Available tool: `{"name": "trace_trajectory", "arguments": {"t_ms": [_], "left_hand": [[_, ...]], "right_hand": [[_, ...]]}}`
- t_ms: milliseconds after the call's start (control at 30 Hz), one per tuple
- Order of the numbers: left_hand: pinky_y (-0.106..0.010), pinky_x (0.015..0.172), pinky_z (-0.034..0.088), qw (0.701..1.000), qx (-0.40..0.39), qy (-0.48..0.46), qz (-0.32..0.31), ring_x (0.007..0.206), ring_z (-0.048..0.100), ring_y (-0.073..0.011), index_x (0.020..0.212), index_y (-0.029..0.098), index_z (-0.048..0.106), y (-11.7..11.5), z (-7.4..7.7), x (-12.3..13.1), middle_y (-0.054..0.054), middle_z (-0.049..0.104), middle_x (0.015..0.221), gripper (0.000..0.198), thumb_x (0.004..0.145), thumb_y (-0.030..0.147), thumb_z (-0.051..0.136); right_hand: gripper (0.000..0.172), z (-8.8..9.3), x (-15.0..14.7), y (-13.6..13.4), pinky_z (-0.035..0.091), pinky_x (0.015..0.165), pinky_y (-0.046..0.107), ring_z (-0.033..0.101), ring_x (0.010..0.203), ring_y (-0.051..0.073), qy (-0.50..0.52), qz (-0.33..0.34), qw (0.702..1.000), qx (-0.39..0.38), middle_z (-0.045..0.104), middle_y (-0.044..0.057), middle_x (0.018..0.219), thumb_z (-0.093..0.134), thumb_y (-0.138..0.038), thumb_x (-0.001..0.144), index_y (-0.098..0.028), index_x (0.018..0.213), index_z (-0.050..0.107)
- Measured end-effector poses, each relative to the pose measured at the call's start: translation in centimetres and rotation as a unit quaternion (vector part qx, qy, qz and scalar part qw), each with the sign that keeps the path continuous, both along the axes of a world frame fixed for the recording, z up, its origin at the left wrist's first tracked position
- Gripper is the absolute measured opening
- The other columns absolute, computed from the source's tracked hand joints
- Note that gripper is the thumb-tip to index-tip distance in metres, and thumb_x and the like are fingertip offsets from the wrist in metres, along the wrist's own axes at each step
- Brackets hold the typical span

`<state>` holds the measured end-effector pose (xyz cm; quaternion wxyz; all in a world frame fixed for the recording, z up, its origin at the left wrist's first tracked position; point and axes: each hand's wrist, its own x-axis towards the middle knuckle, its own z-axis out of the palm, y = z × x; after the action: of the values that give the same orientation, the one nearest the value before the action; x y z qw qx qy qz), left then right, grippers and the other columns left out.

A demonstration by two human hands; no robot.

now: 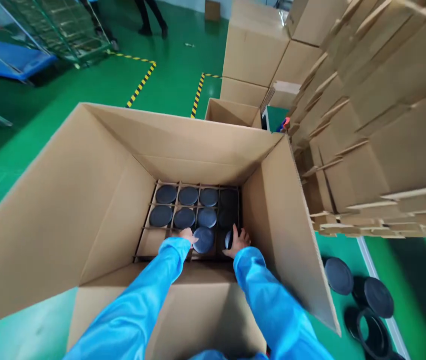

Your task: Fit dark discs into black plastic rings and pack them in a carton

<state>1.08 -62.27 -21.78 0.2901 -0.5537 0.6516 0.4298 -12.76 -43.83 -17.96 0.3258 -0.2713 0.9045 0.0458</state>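
Note:
Both hands reach deep into a large open cardboard box [182, 132]. A grid of cardboard dividers [148, 241] splits its inside into cells. Black round canisters [184, 218], seen from above, fill several cells in the back and middle rows. In the front row, the fingers of my left hand [187, 236] close on the left edge of a black canister [203, 240]. My right hand [240, 241] curls around another black canister [229, 239], which looks tilted in the front right cell. The lower parts of both canisters are hidden.
On the floor at right stand more black canisters [339, 276], with an open black cylinder [373, 332] among them. Stacked flattened cartons [385, 135] rise close on the right. Behind the box are a smaller open carton [233, 112] and large cartons [254, 45]. A person's legs [152, 17] show far back.

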Motion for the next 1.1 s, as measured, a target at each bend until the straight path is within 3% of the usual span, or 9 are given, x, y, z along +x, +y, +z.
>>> {"name": "trace_trajectory", "arguments": {"t_ms": [133,267,333,467,600,700,867,1033,1100], "left_hand": [[-0.025,0.060,0.055,0.999,0.018,-0.015,-0.040,0.064,0.062,-0.0109,0.098,0.011,0.063,0.1,-3.8,0.6,-0.001,0.065,0.081,0.016,0.092,0.026,0.065],[-0.024,0.060,0.054,0.998,0.017,-0.002,-0.061,0.066,0.061,-0.0101,0.103,0.012,0.061,0.5,-6.2,1.1,-0.002,0.065,0.087,0.021,0.092,0.028,0.066],[-0.024,0.060,0.053,0.997,0.011,0.006,-0.076,0.066,0.060,-0.0101,0.102,0.012,0.062,0.9,-6.8,1.1,-0.001,0.064,0.086,0.021,0.091,0.028,0.067],[-0.023,0.058,0.053,0.994,-0.012,0.018,-0.104,0.065,0.059,-0.0096,0.103,0.012,0.061,1.9,-7.5,0.9,-0.001,0.063,0.086,0.020,0.094,0.029,0.062],[-0.024,0.061,0.054,0.988,-0.046,0.020,-0.149,0.071,0.061,-0.0111,0.104,0.012,0.060,2.8,-8.3,1.0,-0.004,0.064,0.093,0.020,0.094,0.029,0.061],[-0.031,0.075,0.056,0.975,-0.092,0.022,-0.200,0.089,0.063,-0.0165,0.116,0.012,0.058,3.0,-8.9,1.2,-0.010,0.061,0.116,0.029,0.092,0.027,0.063],[-0.047,0.095,0.052,0.933,-0.142,0.066,-0.323,0.126,0.051,-0.0334,0.139,0.017,0.048,2.9,-8.6,1.2,-0.020,0.039,0.150,0.054,0.087,0.011,0.060],[-0.055,0.123,0.013,0.858,-0.091,0.169,-0.476,0.153,0.012,-0.0283,0.140,0.038,0.053,3.1,-7.2,1.2,0.000,0.029,0.162,0.067,0.085,0.000,0.048],[-0.060,0.122,0.012,0.842,-0.065,0.165,-0.510,0.153,0.009,-0.0303,0.137,0.042,0.056,3.4,-7.0,1.1,0.002,0.033,0.160,0.067,0.084,0.001,0.048]], "right_hand": [[0.129,-5.2,-0.1,-0.6,0.023,0.114,0.056,0.024,0.143,0.044,-0.042,0.022,0.996,0.069,0.019,0.020,0.159,0.091,-0.046,0.056,-0.027,0.159,0.015],[0.131,-7.8,0.7,-0.4,0.022,0.116,0.055,0.006,0.149,0.043,-0.071,0.043,0.991,0.107,-0.007,0.016,0.164,0.088,-0.048,0.063,-0.029,0.159,0.000],[0.121,-8.3,1.1,-0.1,0.029,0.114,0.052,0.008,0.149,0.043,-0.092,0.047,0.986,0.127,-0.010,0.017,0.164,0.084,-0.043,0.070,-0.025,0.160,0.005],[0.091,-8.5,1.7,0.2,0.038,0.111,0.045,0.042,0.138,0.038,-0.160,0.061,0.972,0.162,0.016,0.020,0.162,0.077,-0.029,0.080,-0.018,0.157,0.028],[0.086,-8.6,1.7,0.4,0.037,0.113,0.048,0.037,0.141,0.036,-0.186,0.080,0.965,0.166,0.018,0.020,0.162,0.075,-0.026,0.084,-0.016,0.156,0.028],[0.075,-8.5,1.4,0.3,0.039,0.111,0.050,0.041,0.138,0.034,-0.186,0.092,0.965,0.162,0.025,0.020,0.160,0.074,-0.027,0.087,-0.016,0.151,0.036],[0.038,-5.8,1.1,-1.3,0.048,0.101,0.049,0.057,0.120,0.030,-0.179,0.119,0.971,0.100,0.059,0.016,0.130,0.066,-0.029,0.093,-0.011,0.125,0.061],[0.047,1.3,2.5,-2.6,0.048,0.099,0.043,0.056,0.119,0.030,-0.148,0.150,0.976,-0.062,0.058,0.016,0.133,0.055,-0.035,0.096,-0.016,0.138,0.051],[0.049,4.1,3.5,-1.7,0.047,0.101,0.039,0.056,0.119,0.027,-0.148,0.171,0.966,-0.122,0.057,0.013,0.135,0.053,-0.035,0.096,-0.018,0.141,0.048]]}}
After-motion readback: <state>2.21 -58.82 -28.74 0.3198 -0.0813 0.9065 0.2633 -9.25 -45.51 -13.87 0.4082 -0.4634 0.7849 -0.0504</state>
